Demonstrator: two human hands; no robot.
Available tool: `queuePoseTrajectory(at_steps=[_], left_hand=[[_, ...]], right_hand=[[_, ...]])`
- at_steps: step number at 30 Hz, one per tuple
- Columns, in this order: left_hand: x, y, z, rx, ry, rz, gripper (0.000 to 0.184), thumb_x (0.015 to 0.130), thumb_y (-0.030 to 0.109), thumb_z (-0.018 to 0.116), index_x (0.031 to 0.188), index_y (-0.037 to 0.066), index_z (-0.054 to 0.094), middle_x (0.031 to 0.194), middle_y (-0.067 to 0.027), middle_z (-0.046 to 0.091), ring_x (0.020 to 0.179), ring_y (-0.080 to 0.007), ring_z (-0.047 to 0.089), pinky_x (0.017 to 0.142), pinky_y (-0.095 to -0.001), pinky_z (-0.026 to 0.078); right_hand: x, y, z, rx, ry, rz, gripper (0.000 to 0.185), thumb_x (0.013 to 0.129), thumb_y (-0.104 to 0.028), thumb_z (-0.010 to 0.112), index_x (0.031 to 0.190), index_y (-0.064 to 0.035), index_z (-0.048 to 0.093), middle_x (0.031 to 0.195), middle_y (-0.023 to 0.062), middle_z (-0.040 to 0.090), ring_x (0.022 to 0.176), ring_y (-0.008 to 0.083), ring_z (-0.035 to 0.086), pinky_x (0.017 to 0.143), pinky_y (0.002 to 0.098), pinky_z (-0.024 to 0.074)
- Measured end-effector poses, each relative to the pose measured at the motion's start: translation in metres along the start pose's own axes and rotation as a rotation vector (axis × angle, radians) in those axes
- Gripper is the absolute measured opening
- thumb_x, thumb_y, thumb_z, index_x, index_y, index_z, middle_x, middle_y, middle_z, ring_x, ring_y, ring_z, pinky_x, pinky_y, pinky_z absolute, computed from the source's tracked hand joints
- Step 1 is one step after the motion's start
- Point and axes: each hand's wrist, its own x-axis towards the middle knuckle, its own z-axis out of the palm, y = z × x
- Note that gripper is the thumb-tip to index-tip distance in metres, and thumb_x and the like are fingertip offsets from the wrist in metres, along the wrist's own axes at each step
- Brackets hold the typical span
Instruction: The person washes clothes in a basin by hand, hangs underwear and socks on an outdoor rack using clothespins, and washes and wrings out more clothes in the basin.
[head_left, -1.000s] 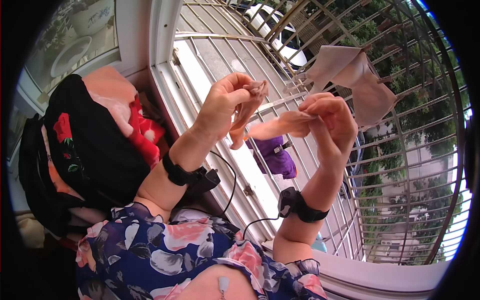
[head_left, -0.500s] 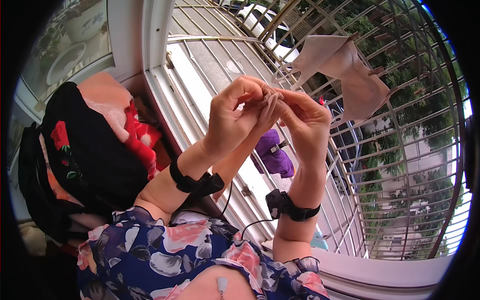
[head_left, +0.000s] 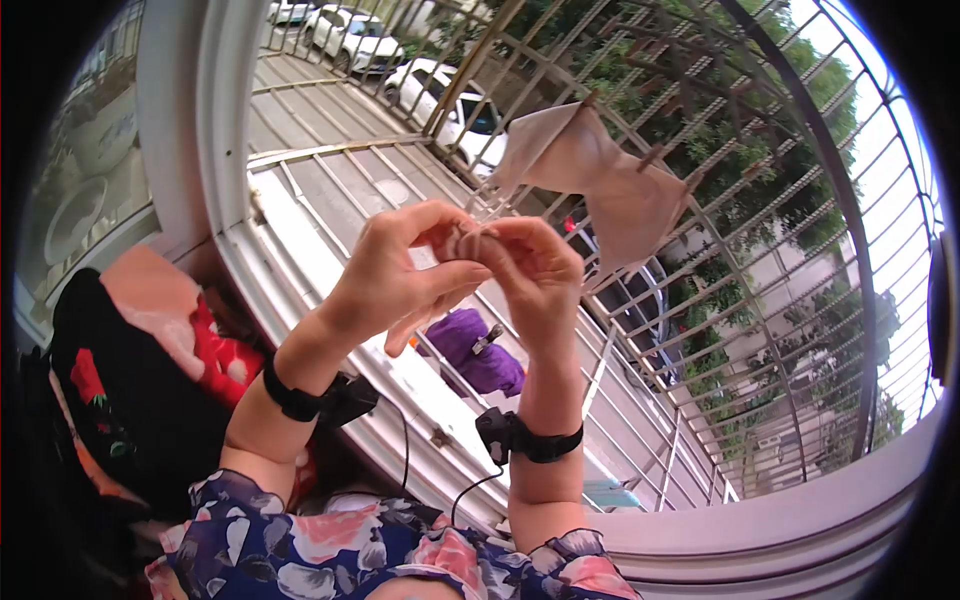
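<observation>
My left hand (head_left: 395,265) and my right hand (head_left: 540,265) meet in front of me, fingertips together. Between them they pinch a small pale bunched cloth (head_left: 464,243); its kind is hard to make out, with the fingers covering most of it. Just behind and above the hands, a pale pinkish bra (head_left: 625,205) hangs from the window bars by clothespins (head_left: 652,157). Thin straps dangle from it close to my fingertips; whether they touch the hands I cannot tell.
Metal window bars (head_left: 745,375) surround the space ahead. A purple folded cloth with a clip (head_left: 470,350) lies beyond the white sill (head_left: 300,225). Black and red clothing (head_left: 130,390) is piled at left. Bands with cables sit on both forearms. Cars (head_left: 455,105) stand outside.
My view has swung, so the hands, bra and purple cloth appear further left. The fingertips have shifted their hold on the small cloth, and the left hand's lower fingers have spread.
</observation>
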Motion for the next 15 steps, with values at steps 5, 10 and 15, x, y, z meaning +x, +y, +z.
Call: queuePoseTrajectory(at_steps=[5, 10, 15], left_hand=[[0.024, -0.002, -0.001, -0.198, -0.074, -0.064, 0.02, 0.081, -0.003, 0.068, 0.102, -0.003, 0.065, 0.091, -0.0052, 0.068, 0.086, -0.0101, 0.063, 0.08, -0.0247, 0.051], [0.044, -0.013, 0.011, -0.413, -0.169, -0.154, 0.015, 0.088, -0.003, 0.06, 0.102, -0.003, 0.066, 0.091, -0.0059, 0.068, 0.085, -0.0097, 0.063, 0.077, -0.0236, 0.051], [0.075, -0.025, 0.021, -0.223, -0.177, -0.079, 0.014, 0.089, -0.003, 0.058, 0.101, -0.005, 0.066, 0.089, -0.0048, 0.067, 0.085, -0.0098, 0.063, 0.079, -0.0221, 0.05]], right_hand=[[0.004, -0.008, -0.021, -0.036, 0.015, 0.011, 0.013, 0.085, -0.003, 0.069, 0.095, 0.0009, 0.062, 0.086, 0.0043, 0.067, 0.079, 0.0072, 0.063, 0.069, 0.0208, 0.0508], [0.008, -0.017, -0.04, -0.042, 0.006, 0.047, 0.013, 0.084, -0.002, 0.07, 0.094, 0.0005, 0.062, 0.086, 0.0038, 0.066, 0.08, 0.0074, 0.063, 0.071, 0.021, 0.0511], [0.031, -0.019, -0.083, -0.062, -0.081, 0.128, 0.027, 0.087, -0.013, 0.069, 0.108, 0.0028, 0.063, 0.093, 0.0091, 0.068, 0.077, 0.0125, 0.066, 0.063, 0.0246, 0.0559]])
